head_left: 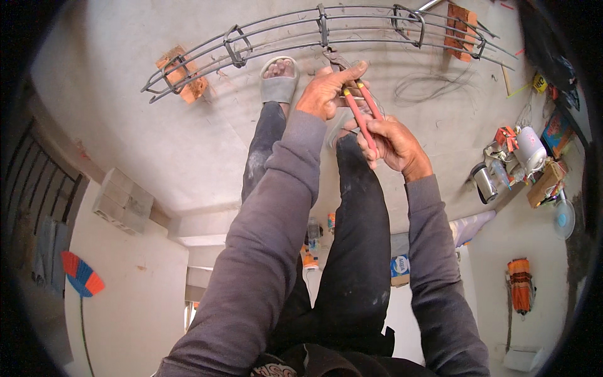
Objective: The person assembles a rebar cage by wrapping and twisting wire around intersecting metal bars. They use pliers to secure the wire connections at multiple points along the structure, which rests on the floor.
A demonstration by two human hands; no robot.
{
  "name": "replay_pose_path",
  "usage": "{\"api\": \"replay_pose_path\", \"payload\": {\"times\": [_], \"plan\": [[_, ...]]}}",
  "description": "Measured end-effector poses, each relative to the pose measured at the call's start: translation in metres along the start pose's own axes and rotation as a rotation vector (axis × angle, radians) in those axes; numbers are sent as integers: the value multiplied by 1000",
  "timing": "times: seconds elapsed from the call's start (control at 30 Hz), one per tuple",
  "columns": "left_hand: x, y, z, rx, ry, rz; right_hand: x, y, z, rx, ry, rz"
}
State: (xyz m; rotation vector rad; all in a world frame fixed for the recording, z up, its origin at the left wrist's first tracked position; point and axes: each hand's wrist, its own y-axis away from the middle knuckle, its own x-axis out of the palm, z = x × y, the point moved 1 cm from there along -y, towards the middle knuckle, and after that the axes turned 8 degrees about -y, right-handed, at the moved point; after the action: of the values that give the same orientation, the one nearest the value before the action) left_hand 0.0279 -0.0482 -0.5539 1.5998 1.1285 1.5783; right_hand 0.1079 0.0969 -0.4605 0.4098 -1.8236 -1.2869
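Note:
A pair of pincers point(359, 119) with red, yellow-banded handles slants across the upper middle. My right hand point(397, 146) closes around the lower handles. My left hand point(321, 94) is wrapped about the upper part, near the head, its thumb stretched over the tool. Some of its fingers are hidden behind the pincers. The metal jaws point up at the middle stirrup of a long rebar cage point(323, 25); I cannot tell whether they touch it. Stirrups join the cage's long bars, and its ends rest on a left brick point(195, 90) and a right brick point(461, 16).
My sandalled foot point(279, 88) stands just below the cage. Loose thin wire point(427, 88) lies on the floor to the right. Farther right are a steel tumbler point(484, 182) and a white container point(531, 149). A broom point(81, 274) and grey blocks point(122, 200) are at left.

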Motion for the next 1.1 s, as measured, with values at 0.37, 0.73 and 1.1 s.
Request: {"api": "replay_pose_path", "payload": {"times": [0.37,0.73,1.1], "plan": [[19,-7,22,-22,290,-63,13,1,-22,-340,661,-473],[-3,6,-5,-75,-2,-113,-15,-10,-25,67,-197,197],[18,7,11,232,-388,-503,-12,-23,-46,-176,20,-88]]}}
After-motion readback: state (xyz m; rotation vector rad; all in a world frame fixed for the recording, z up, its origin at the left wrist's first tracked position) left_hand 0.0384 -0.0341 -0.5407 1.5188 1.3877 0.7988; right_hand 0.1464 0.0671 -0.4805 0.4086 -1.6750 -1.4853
